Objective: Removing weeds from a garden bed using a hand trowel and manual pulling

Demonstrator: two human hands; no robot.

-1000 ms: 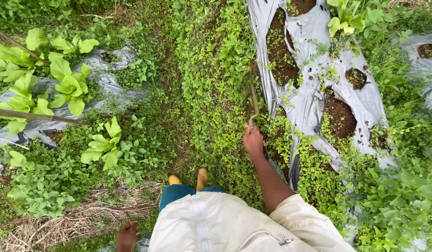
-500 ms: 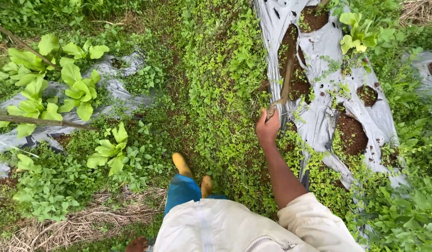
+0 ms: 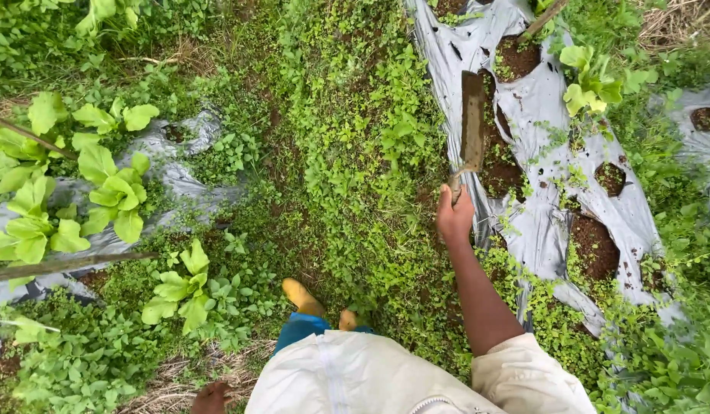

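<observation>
R hand [image 3: 454, 218] is fisted tight round the handle of a flat-bladed tool [image 3: 471, 123], prob a machete or weeding blade; fingers fully wrapped, no gap showing. Blade runs straight up and away from the fist, its tip over the grey plastic mulch sheet [image 3: 539, 100], just beside a soil-filled planting hole [image 3: 496, 165] that sits right of and above the grip. Left of the grip: a weedy strip of low green ground cover [image 3: 347, 153]. Below the grip, the forearm leads back to a cream jacket sleeve. Near the lower edge, well left of the grip, the L hand [image 3: 211, 399] shows only in part, can't tell if open or closed, nothing seen in it. Yellow boots [image 3: 303, 295] stand below-left of the fist. Leafy seedlings [image 3: 109, 188] further left, well apart.
</observation>
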